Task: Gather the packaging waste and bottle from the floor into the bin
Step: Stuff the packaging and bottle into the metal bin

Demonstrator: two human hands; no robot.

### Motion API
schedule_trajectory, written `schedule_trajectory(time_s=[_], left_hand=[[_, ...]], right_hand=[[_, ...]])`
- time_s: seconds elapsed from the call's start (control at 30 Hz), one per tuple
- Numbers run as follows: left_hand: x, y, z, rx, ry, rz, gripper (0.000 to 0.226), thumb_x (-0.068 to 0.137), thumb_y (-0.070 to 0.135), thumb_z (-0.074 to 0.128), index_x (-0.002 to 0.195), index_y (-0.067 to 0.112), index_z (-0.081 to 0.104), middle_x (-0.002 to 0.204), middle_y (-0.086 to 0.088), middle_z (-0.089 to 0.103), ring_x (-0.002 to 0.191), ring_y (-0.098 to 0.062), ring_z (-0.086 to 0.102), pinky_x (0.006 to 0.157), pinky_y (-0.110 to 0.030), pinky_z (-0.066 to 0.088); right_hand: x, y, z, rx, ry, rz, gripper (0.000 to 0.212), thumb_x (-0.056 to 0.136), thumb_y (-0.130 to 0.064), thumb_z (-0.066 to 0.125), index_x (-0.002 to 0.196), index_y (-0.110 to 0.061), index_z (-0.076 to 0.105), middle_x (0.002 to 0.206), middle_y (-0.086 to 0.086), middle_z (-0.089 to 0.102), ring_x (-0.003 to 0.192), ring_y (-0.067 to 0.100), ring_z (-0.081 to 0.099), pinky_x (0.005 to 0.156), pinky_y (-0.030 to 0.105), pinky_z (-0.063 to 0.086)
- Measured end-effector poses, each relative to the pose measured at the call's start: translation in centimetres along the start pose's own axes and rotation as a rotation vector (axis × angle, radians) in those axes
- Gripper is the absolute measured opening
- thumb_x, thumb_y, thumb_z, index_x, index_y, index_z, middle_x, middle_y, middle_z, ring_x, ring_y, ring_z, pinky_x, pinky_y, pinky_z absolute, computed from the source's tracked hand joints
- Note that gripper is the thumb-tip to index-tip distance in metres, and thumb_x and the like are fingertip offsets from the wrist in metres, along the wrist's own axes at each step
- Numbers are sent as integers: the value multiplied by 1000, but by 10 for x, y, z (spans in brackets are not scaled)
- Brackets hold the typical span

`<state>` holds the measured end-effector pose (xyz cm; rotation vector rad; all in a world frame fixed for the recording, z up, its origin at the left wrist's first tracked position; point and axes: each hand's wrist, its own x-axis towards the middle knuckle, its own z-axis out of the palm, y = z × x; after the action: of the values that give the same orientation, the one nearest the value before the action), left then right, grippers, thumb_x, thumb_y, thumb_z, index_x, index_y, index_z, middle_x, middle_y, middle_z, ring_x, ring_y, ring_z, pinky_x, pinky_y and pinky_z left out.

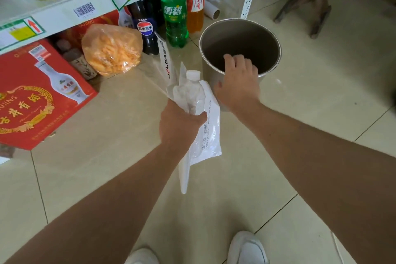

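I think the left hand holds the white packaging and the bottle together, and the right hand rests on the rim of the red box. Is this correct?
Not quite. The head view shows the right hand on the rim of the bin, not on the red box, which lies apart under the shelf. The rest holds: the left hand holds the white packaging and the bottle together.

Clear capped bottle (191, 90) bundled upright in white packaging (209, 135) (printed), beside open bin (240, 28).
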<state>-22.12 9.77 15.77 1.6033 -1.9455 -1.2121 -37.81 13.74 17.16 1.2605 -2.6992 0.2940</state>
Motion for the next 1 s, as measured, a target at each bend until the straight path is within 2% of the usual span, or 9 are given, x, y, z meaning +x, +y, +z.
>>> schedule_trajectory(time_s=[0.1, 0.27, 0.37, 0.53, 0.63, 0.77, 0.9, 0.93, 1.0], left_hand=[[-1, -3, -1, -8, -13, -7, 49, 59, 39, 83, 98, 25, 56, 80, 14, 64, 80, -17, 68, 77, -40, 59], [-1, -3, -4, -12, -3, 23, 52, 61, 38, 84, 103, 25, 57, 84, 14, 65, 82, -16, 67, 80, -38, 59], [3, 4, -9, 0, 7, 33, 55, 60, 41, 84, 105, 25, 57, 88, 12, 66, 83, -15, 68, 80, -38, 59], [-3, 28, -28, 30, 127, 104, 70, 66, 46, 84, 123, 22, 51, 114, 6, 66, 103, -17, 64, 94, -34, 52], [-12, 43, -37, 116, 225, 260, 63, 74, 43, 80, 126, 21, 50, 114, 4, 64, 104, -17, 62, 90, -29, 48], [-16, 63, -31, 370, 268, 574, 60, 78, 31, 77, 128, 13, 50, 112, -7, 65, 102, -24, 64, 88, -41, 55], [-23, 72, -13, 614, 215, 903, 46, 81, 13, 56, 127, 10, 54, 111, -9, 66, 99, -30, 64, 88, -44, 51], [-26, 70, -9, 662, 175, 959, 48, 79, 13, 52, 128, 10, 54, 114, -9, 66, 104, -31, 62, 93, -45, 48], [-29, 66, -5, 717, 105, 1037, 51, 78, 18, 51, 129, 12, 55, 119, -9, 65, 111, -32, 60, 102, -48, 42]], right_hand=[[3, 12, 14, -173, -193, -21, 51, 88, -29, 67, 133, -14, 47, 129, 12, 58, 124, 33, 52, 115, 48, 30], [7, 17, 12, -130, -185, -48, 37, 84, 1, 61, 118, -12, 53, 111, 12, 65, 108, 34, 58, 100, 44, 39], [5, 19, 11, -73, -200, -96, 31, 85, 3, 60, 112, -12, 55, 106, 12, 66, 102, 33, 59, 93, 43, 41], [-14, 25, 6, -6, -270, -135, 25, 91, -5, 60, 114, -16, 58, 110, 8, 66, 104, 31, 60, 88, 41, 42], [-29, 24, 0, 56, -366, -127, 26, 94, -7, 58, 118, -16, 61, 111, 9, 66, 104, 32, 61, 85, 39, 45], [-44, 20, -10, 193, -538, -105, 21, 94, -16, 61, 114, -12, 66, 108, 13, 67, 101, 35, 65, 87, 39, 52], [-60, 21, -21, 227, -678, -188, 29, 98, -18, 55, 125, -9, 61, 127, 14, 61, 120, 34, 57, 96, 37, 43], [-65, 24, -17, 266, -663, -226, 23, 99, -19, 55, 119, -10, 61, 123, 13, 61, 119, 33, 56, 95, 37, 42], [-75, 30, -10, 357, -614, -226, 5, 96, -20, 60, 93, -17, 59, 100, 6, 63, 97, 26, 61, 78, 31, 45]])
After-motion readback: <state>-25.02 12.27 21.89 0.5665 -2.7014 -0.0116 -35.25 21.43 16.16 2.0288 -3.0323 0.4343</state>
